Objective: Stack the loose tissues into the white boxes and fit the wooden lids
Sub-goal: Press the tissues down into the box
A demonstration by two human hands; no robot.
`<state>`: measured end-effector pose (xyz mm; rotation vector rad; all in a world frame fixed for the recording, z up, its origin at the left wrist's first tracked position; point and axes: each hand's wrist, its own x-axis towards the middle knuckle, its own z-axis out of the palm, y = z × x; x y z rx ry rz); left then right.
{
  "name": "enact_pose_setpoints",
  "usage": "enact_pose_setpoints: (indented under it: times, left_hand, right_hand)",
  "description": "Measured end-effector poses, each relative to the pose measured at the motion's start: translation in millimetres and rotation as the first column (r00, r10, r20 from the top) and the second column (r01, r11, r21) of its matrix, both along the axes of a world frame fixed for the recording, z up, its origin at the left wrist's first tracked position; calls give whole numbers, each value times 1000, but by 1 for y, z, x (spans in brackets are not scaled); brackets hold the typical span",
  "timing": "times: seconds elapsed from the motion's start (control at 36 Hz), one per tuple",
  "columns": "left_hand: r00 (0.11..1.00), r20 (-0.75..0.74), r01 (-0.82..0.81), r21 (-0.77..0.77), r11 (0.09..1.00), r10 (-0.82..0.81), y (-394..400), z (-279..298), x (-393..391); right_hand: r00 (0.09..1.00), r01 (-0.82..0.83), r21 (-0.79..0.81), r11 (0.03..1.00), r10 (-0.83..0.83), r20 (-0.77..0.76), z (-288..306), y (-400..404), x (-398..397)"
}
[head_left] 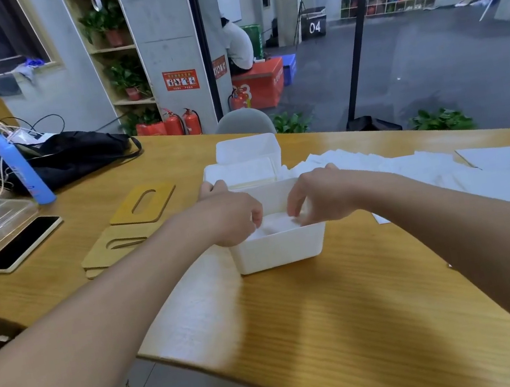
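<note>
The nearest white box [281, 248] sits near the table's [351, 312] front edge, with a tissue [280, 222] lying inside. Both hands reach into it: the left hand [234, 218] and right hand [318, 196] each curl their fingers to pinch the tissue's edges, probably to flatten it square. Two more white boxes [243, 170] stand just behind. The loose tissues [445, 168] spread to the right, within easy reach; the wooden lids [142, 203] wait on the left.
</note>
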<state>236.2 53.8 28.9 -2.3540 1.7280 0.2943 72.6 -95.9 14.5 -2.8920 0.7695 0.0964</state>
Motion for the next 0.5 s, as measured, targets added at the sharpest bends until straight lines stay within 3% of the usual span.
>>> enact_pose_setpoints:
  times: [0.08, 0.17, 0.28, 0.39, 0.5]
  left_hand:
    - [995, 95, 24, 93, 995, -32, 1, 11, -5]
    - [958, 260, 98, 96, 991, -120, -2, 21, -6]
    - [971, 195, 146, -11, 989, -141, -4, 22, -3]
    - [969, 199, 138, 68, 988, -149, -2, 10, -1]
    - [974, 193, 115, 44, 992, -121, -7, 4, 4]
  right_hand:
    - [994, -15, -15, 1000, 13, -107, 5, 3, 4]
    - [995, -14, -10, 1000, 13, -103, 7, 3, 6]
    - [998, 16, 45, 999, -12, -68, 4, 2, 5]
    - [997, 41, 96, 995, -35, -63, 4, 3, 6]
    - [996, 35, 64, 997, -30, -82, 4, 7, 8]
